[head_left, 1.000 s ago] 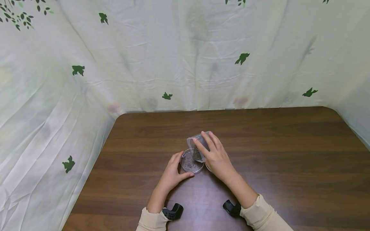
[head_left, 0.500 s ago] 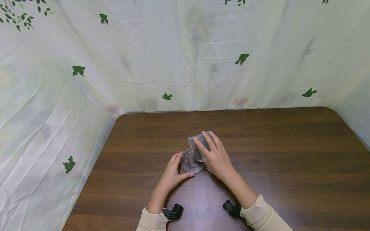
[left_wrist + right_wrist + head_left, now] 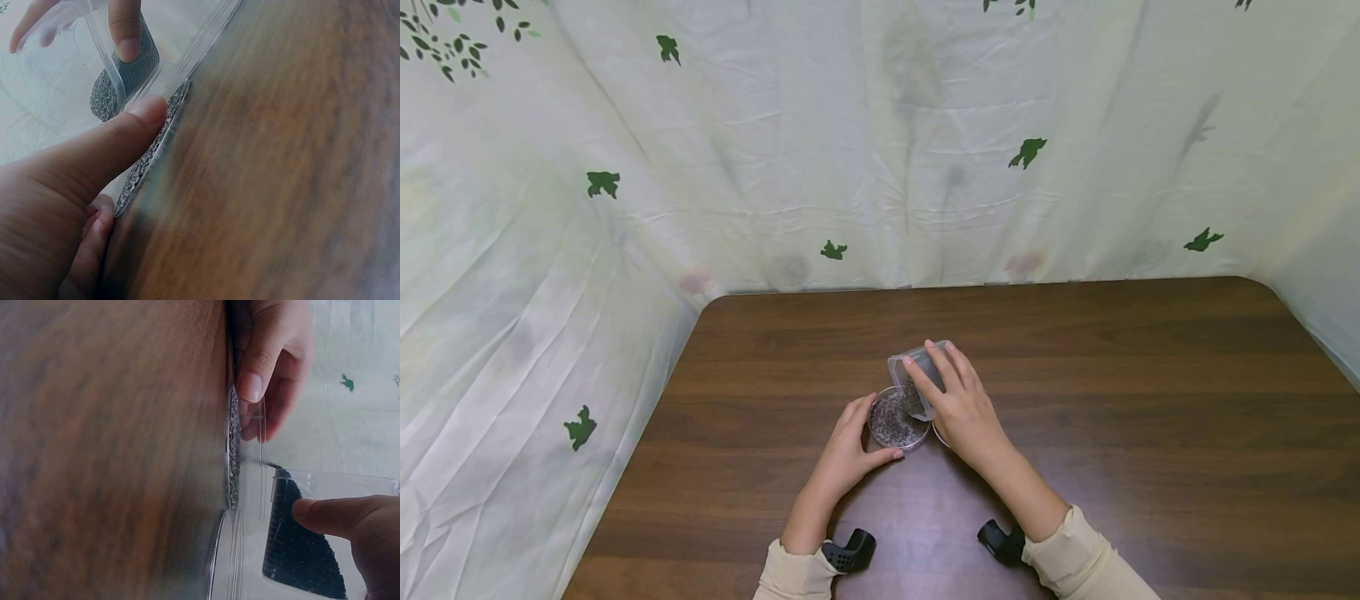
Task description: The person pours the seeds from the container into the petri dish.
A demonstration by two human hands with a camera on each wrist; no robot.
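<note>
My left hand (image 3: 842, 454) holds a clear round petri dish (image 3: 896, 447) on the table, thumb on the near side and fingers around the far side. Dark grey granules (image 3: 234, 450) cover its bottom. Above the dish's right part, my right hand (image 3: 964, 417) grips a clear plastic box (image 3: 898, 369), tilted with its open mouth toward the dish. More dark granules (image 3: 300, 540) lie banked against the box's lower wall, and a few spill from its lip in the right wrist view. Part of the box is hidden behind the right fingers.
A second clear round dish or lid (image 3: 226, 559) lies right beside the filled one, mostly under my right hand in the head view. Black wrist devices (image 3: 850, 552) sit at both cuffs. The brown wooden table (image 3: 1150, 375) meets a pale curtain (image 3: 850, 150) with green prints.
The granules in the petri dish have grown denser and darker over its bottom. The box has shifted very slightly right; both hands stay nearly in place.
</note>
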